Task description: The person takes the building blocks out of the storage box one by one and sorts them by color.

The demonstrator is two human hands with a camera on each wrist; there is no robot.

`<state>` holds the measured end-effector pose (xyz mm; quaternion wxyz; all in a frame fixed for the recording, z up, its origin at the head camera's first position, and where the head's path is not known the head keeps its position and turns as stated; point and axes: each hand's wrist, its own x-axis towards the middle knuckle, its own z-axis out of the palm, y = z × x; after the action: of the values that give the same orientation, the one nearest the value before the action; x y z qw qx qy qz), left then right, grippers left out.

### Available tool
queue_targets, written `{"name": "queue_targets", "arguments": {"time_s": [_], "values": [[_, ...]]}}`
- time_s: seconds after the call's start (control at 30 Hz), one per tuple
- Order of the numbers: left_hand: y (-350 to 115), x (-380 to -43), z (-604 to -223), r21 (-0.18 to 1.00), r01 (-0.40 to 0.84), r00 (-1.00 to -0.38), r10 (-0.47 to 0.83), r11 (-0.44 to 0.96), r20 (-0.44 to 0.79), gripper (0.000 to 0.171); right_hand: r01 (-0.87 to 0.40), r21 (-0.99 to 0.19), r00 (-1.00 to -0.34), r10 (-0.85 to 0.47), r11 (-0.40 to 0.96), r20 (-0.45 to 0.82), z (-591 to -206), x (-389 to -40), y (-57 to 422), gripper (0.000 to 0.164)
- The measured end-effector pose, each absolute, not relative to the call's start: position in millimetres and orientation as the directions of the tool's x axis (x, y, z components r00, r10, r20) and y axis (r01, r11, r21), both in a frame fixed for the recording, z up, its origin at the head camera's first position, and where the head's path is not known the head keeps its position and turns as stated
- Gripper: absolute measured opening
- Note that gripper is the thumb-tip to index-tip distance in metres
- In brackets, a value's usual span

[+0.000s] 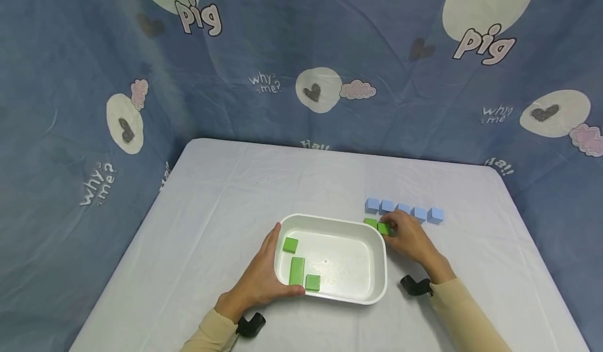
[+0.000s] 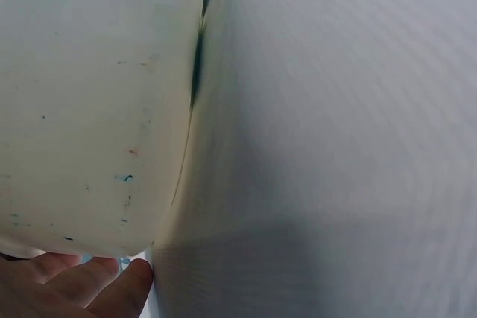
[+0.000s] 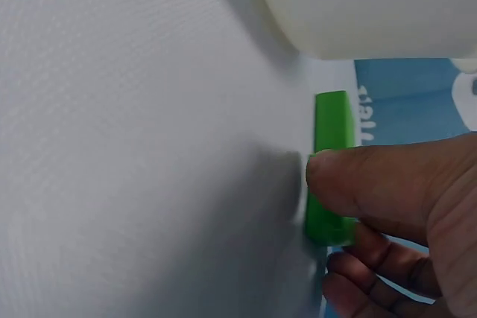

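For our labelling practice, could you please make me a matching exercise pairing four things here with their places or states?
Things:
1. Left hand
2. White tray
3. Right hand
4. Blue blocks

Places or states:
A. Pinching a green block
B. Five in a row
C. Holding the tray's left end
D. Has green pieces inside

Pairs: 1-C, 2-D, 3-A, 4-B

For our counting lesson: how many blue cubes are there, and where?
5: the blue cubes stand in one row on the white tablecloth, beyond the right hand, which partly covers the middle one and might hide more.
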<state>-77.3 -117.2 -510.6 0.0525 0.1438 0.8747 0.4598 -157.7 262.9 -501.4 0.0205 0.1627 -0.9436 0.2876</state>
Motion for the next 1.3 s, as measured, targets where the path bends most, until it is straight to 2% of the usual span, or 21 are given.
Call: {"name": "queue_targets", "arguments": {"time_s": [0.27, 0.53, 1.0, 1.3], "values": [[-117.8, -77.2, -511.7, 0.821, 0.199, -0.953, 0.301, 0.535, 0.035, 0.152, -0.358, -0.578, -0.934, -0.275, 0.733, 0.230, -477.8, -155.9, 262.1, 0.036], [-118.0, -77.9, -512.4, 0.824, 0.207, -0.951, 0.307, 0.527, 0.043, 0.152, -0.459, -0.577, -0.882, -0.271, 0.676, 0.385, -454.2, -160.3, 253.9, 0.035], [-118.3, -77.6, -513.5, 0.830, 0.208, -0.950, 0.310, 0.517, 0.045, 0.152, -0.486, -0.666, -0.874, -0.327, 0.566, 0.360, -442.2, -165.3, 229.3, 0.040], [-119.1, -78.0, -514.8, 0.830, 0.219, -0.950, 0.307, 0.514, 0.060, 0.152, -0.451, -0.728, -0.886, -0.354, 0.516, 0.298, -437.6, -167.2, 204.1, 0.039]]}}
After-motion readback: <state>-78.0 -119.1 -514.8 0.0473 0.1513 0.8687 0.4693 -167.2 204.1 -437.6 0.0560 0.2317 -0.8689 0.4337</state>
